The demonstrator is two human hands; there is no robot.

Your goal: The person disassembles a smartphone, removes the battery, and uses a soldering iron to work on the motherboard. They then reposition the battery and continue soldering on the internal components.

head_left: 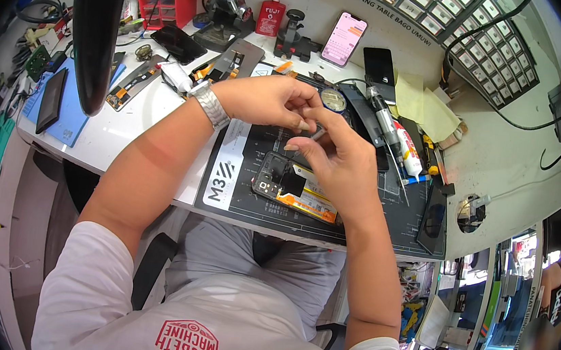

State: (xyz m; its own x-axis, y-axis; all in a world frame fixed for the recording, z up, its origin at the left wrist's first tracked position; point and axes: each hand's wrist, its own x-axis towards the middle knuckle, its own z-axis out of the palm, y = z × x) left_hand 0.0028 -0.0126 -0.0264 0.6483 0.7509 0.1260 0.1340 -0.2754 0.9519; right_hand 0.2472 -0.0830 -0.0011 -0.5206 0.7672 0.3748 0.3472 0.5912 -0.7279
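Above the black work mat [223,195], my two hands meet with the fingertips close together. My left hand [271,100], with a metal watch [210,105] on its wrist, has its fingers curled in against the thumb; whatever they pinch is hidden. My right hand [347,161] is bent, thumb and forefinger around something small and greyish that I cannot make out. Below them on the mat lies an opened phone [267,186], its camera end to the left and a battery with orange and yellow strips [308,202] showing. A small round tin [333,100] sits just beyond my fingers.
A lit phone [344,39] leans upright at the back. A microscope stand [223,22], a red bottle [270,15] and red drawers [167,7] stand behind. Rightward lie a white-and-red tube [408,153] and a dark phone [433,218]. A dark blurred arm [96,26] hangs at upper left.
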